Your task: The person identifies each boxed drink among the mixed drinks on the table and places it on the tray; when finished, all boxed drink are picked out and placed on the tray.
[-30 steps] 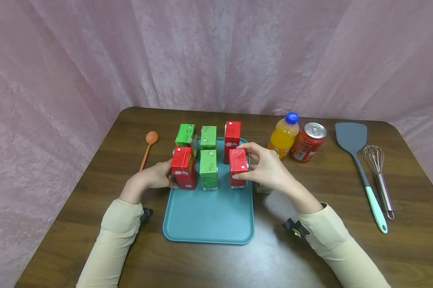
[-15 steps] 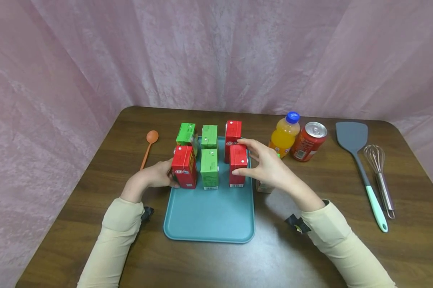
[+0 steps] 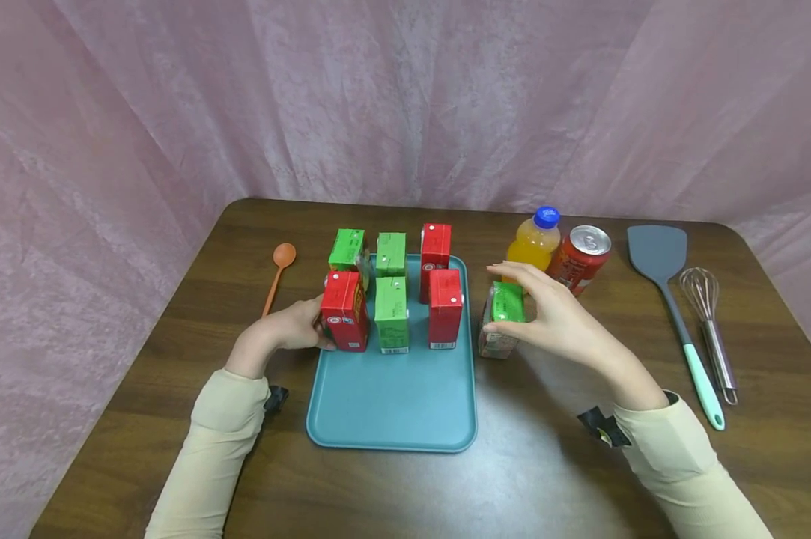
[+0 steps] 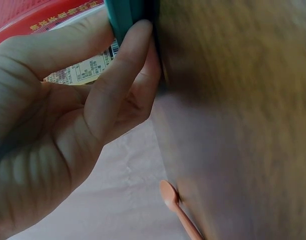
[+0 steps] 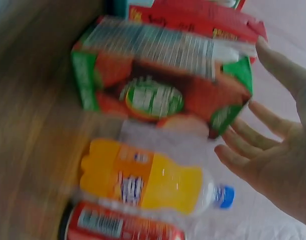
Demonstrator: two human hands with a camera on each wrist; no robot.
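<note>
My left hand (image 3: 296, 327) pinches the left rim of the teal tray (image 3: 392, 404), its thumb and fingertips on the edge (image 4: 123, 15) in the left wrist view. Right at that hand stands a red juice box (image 3: 344, 311) on the tray. My right hand (image 3: 556, 311) is spread around the top of a green-topped juice box (image 3: 497, 329), which stands on the table just right of the tray. In the right wrist view, a gap shows between the thumb and fingers around the end of this juice box (image 5: 153, 95). Another red juice box (image 3: 444, 311) stands upright on the tray, free of the hand.
More juice boxes, green (image 3: 392, 314) and red (image 3: 435, 254), stand on the tray's far half. Behind the right hand are an orange drink bottle (image 3: 536, 239) and a red can (image 3: 582, 258). A spatula (image 3: 675, 299) and whisk (image 3: 711, 329) lie right; an orange spoon (image 3: 280, 269) lies left.
My right hand has let go of the near red juice box on the tray and moved right, over the green-topped juice box. The left hand has stayed at the tray's rim.
</note>
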